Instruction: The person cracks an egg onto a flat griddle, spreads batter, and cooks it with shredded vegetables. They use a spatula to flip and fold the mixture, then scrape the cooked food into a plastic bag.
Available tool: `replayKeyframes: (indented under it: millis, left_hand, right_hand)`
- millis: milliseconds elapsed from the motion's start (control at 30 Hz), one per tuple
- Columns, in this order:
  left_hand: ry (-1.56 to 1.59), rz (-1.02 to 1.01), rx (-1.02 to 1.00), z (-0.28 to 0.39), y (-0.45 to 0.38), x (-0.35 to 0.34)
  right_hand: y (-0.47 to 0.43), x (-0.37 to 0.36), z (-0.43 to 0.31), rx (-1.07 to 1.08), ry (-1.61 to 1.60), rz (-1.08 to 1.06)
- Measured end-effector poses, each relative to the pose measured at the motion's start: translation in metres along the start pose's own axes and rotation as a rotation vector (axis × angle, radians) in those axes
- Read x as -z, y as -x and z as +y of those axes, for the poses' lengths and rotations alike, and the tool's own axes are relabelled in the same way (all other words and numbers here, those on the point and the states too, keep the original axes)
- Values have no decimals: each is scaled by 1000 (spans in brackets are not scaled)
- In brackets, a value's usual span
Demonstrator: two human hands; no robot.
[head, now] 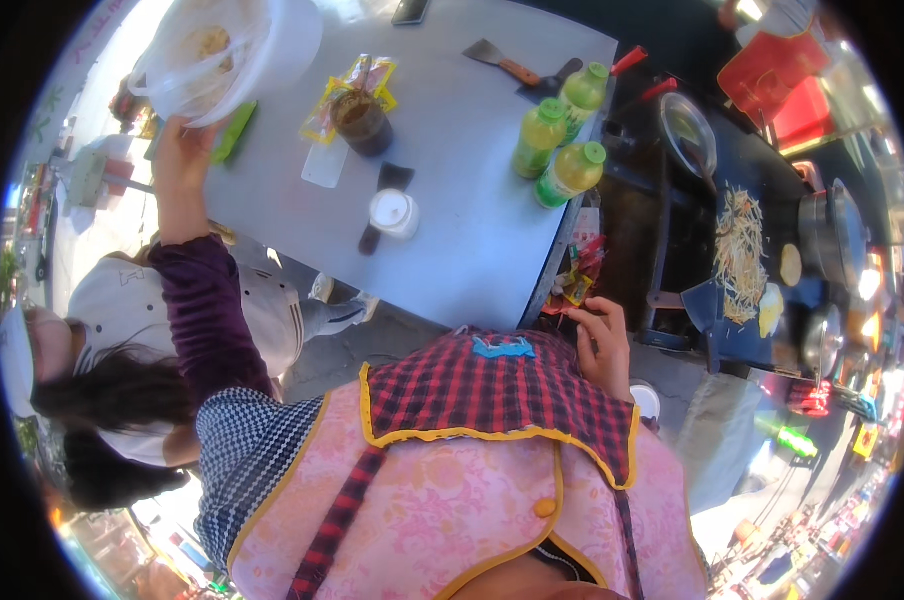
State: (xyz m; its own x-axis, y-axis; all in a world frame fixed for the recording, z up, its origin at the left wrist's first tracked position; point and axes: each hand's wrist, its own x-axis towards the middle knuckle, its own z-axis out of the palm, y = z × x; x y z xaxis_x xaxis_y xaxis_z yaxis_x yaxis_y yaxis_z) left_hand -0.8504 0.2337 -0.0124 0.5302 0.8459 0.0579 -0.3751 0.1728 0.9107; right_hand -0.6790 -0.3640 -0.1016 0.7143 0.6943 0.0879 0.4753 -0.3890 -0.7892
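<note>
My left hand point(185, 154) reaches out to the upper left and grips the rim of a white plastic bucket point(290, 45). A clear plastic bag point(159, 64) lines the bucket, with pale food inside. Behind the rim, some of my fingers are hidden. Close to my waist, at the near right table edge, my right hand point(605, 345) hangs with loosely curled fingers apart. No held thing shows clearly in it. Red and yellow packets point(579, 277) lie just beyond its fingertips. A green packet point(234, 133) rests beside the bucket.
On the metal table point(452, 217) stand a jar of dark sauce point(362, 124), a white-lidded jar point(394, 214) and three green-capped bottles point(560, 135). A scraper point(500, 61) lies behind. Shredded food point(741, 255) covers part of a griddle point(778, 195) at right. Another person point(114, 300) is at left.
</note>
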Motion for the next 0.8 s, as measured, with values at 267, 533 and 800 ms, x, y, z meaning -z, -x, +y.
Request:
replayKeyframes:
  millis: [267, 533, 800]
  left_hand:
    - [31, -122, 304, 2, 214, -120]
    - [-271, -92, 685, -137, 301, -168]
    - [-521, -178, 702, -188, 289, -146]
  right_hand:
    - [12, 24, 12, 110, -106, -51]
    - [30, 41, 19, 146, -92, -16]
    - [17, 36, -17, 343, 42, 57]
